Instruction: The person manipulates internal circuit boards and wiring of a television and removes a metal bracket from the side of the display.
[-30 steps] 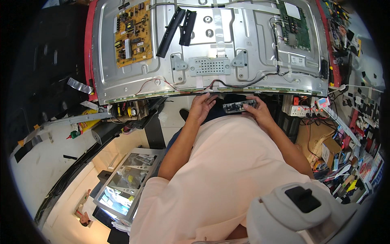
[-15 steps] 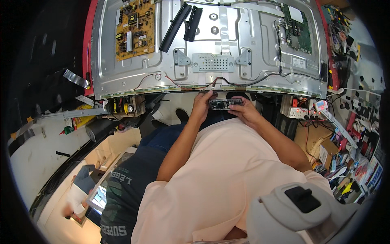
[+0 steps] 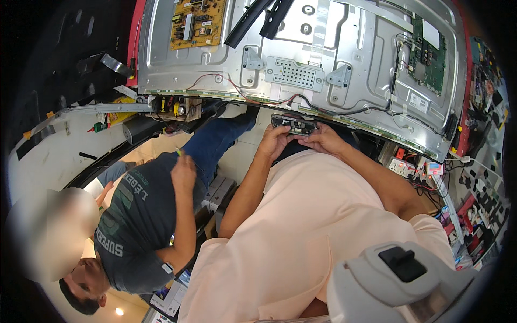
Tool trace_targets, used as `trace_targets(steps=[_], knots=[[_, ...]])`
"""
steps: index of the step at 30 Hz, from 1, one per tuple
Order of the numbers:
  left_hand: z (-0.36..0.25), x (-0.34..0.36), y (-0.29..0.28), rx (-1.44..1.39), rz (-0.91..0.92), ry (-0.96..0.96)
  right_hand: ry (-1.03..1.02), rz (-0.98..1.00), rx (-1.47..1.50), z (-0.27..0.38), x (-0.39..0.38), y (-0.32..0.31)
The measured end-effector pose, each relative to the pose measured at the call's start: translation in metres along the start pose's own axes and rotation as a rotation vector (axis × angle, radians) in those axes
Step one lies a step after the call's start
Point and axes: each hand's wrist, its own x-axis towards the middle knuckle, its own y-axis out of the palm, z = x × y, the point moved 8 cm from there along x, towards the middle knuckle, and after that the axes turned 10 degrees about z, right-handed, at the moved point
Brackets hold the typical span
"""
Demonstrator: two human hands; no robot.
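Observation:
Both my hands hold a small black rectangular plastic unit [image 3: 294, 124] with bare inner parts showing, just off the near edge of an opened flat-screen TV [image 3: 258, 86]. My left hand [image 3: 274, 142] grips its left end, the thumb lying on its face. At the lower right side, my right hand [image 3: 326, 140] closes on it, partly under it. Beyond them, a red and black cable [image 3: 299, 102] runs along the TV's metal back. A perforated metal plate [image 3: 294, 74] sits between two grey brackets. Exactly what the unit is, I cannot tell.
The TV carries a yellow-brown circuit board [image 3: 198, 24], a green board [image 3: 428, 54] and black plastic strips [image 3: 249, 22]. A co-worker [image 3: 142, 210] stands close on my left, one hand raised with a small green-tipped thing. A power strip [image 3: 404, 168] and cluttered tools lie on the right.
My view has shifted, so the TV sits higher and further right. The unit is now tilted, its face turned toward me, and my left hand grips its end. The co-worker has turned, arm raised.

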Motion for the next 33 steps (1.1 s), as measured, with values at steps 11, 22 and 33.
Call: trace_targets(steps=[11,22,33], knots=[[0.001,0.008,-0.003,-0.12,-0.038,0.096,0.139,-0.057,-0.164,0.006,-0.005,-0.013],[-0.009,0.014,-0.012,-0.121,-0.048,0.119,0.149,-0.125,-0.212,0.004,0.002,-0.02],[-0.01,0.016,-0.016,-0.177,-0.044,0.105,0.177,-0.077,-0.227,0.003,0.006,-0.015]])
